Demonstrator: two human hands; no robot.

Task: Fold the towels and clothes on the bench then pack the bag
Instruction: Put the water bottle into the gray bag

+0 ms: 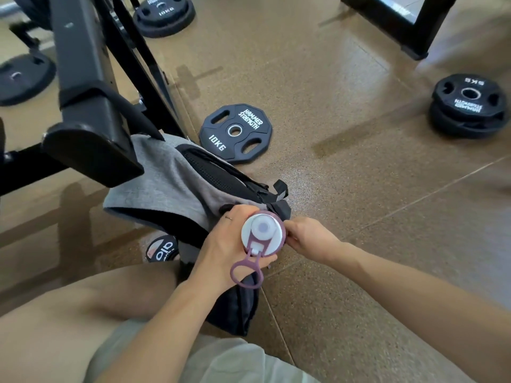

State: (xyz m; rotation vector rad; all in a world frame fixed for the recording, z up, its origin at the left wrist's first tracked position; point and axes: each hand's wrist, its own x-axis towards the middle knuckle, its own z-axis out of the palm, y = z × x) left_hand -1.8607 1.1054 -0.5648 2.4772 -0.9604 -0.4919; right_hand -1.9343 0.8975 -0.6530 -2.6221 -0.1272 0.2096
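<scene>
A grey and black backpack (pixel 171 178) lies on the floor beside the black bench (pixel 91 150). My left hand (pixel 226 244) grips a water bottle (pixel 262 230) with a white lid and a mauve loop strap, held upright at the bag's right side. My right hand (pixel 307 237) pinches the bag's dark edge right next to the bottle; its fingertips are hidden behind the lid. No towels or clothes show in this view.
A 10 kg black weight plate (pixel 236 132) lies flat just beyond the bag. More plates sit at the far right (pixel 468 106), top centre (pixel 164 15) and left (pixel 25 78). My bare knee (pixel 83 299) is at the lower left, with a black sandal (pixel 163 248) by the bag.
</scene>
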